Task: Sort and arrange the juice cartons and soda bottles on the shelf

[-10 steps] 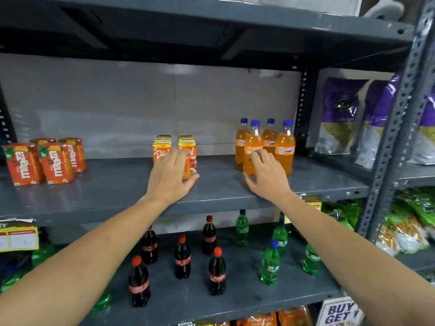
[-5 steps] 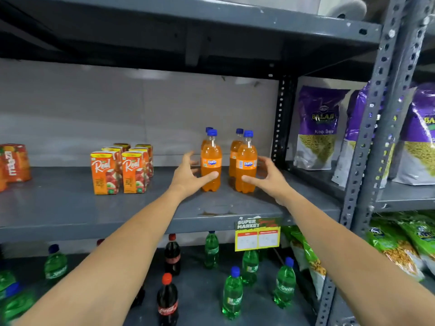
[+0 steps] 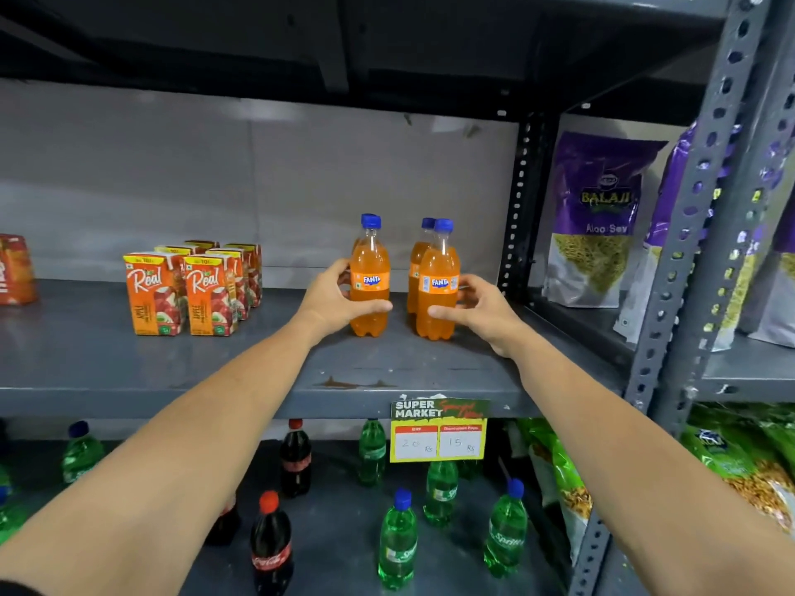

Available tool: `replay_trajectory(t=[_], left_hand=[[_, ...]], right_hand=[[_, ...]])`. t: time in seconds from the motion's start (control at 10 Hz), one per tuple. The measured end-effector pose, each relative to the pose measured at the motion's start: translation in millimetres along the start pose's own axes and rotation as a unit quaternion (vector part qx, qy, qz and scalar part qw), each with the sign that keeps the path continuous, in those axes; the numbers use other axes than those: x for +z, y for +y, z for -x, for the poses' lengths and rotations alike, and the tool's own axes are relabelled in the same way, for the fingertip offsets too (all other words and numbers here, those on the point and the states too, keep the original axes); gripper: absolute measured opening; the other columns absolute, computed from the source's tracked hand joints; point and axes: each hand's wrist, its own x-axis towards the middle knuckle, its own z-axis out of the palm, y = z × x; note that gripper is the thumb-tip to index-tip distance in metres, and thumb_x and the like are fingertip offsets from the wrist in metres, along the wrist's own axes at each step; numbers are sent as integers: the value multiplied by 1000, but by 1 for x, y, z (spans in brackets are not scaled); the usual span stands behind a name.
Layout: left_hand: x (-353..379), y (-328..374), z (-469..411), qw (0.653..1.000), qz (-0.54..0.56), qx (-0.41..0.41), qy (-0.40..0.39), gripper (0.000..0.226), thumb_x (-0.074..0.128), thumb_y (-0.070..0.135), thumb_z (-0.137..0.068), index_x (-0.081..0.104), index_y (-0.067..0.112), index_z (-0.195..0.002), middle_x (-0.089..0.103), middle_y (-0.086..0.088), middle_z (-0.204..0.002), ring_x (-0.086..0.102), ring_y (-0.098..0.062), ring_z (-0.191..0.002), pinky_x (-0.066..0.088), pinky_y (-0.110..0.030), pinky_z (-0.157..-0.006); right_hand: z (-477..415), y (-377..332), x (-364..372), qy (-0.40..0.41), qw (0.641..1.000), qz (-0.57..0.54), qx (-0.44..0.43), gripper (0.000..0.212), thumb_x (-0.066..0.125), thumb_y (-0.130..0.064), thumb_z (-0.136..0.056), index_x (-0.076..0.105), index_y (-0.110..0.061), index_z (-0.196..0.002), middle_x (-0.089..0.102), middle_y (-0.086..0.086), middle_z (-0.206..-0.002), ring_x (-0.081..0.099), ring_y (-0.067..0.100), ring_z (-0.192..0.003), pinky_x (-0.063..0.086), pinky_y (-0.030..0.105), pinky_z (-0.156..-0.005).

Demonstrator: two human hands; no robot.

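Left bottle [image 3: 370, 262] on shelf [image 3: 129, 363], clasped by left hand [image 3: 329, 301]; right bottle [image 3: 438, 268] clasped by right hand [image 3: 486, 311], thumbs across fronts; cartons [image 3: 189, 290] alongside

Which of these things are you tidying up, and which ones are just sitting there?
Part of the job:
left Fanta bottle, held by the left hand
right Fanta bottle, held by the right hand
Real juice cartons
cola bottles
Sprite bottles

Just lying about:
Balaji snack bag
price tag
green snack bags
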Motion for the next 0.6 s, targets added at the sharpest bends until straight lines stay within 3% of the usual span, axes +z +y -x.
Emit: replay_trajectory(t=[0.2,0.4,0.5,0.6], left_hand=[[-1,2,1,1000,-7,0,1,75,86,39,-57,45,29,-120,54,6,-120,52,-13,-108,45,-27,-82],[-1,0,0,1000,7,-9,-5,78,86,38,-57,46,27,-124,55,-1,-127,53,-18,-114,48,-37,-92],[-2,2,4,1000,2,-17,-11,83,86,40,-57,44,25,-127,55,-3,-130,53,-20,-116,48,-41,-95],[-5,2,14,999,14,-30,1,99,84,48,-50,37,21,-134,51,-5,-134,51,-21,-120,46,-44,-99]], right_hand=[[1,-2,1,-26,999,-19,6,47,84,-26,-64,53,-36,-98,64,-10,-100,63,5,-90,49,13,-61],[1,-3,3,-39,999,-11,6,46,82,-31,-66,50,-37,-98,61,-15,-99,61,4,-90,47,13,-61],[2,-4,2,-38,999,-22,5,53,83,-36,-63,50,-35,-105,61,-12,-104,60,7,-95,49,17,-69],[8,-4,-2,31,997,-70,3,74,77,-56,-55,50,-26,-117,60,-5,-114,57,12,-108,51,31,-88]])
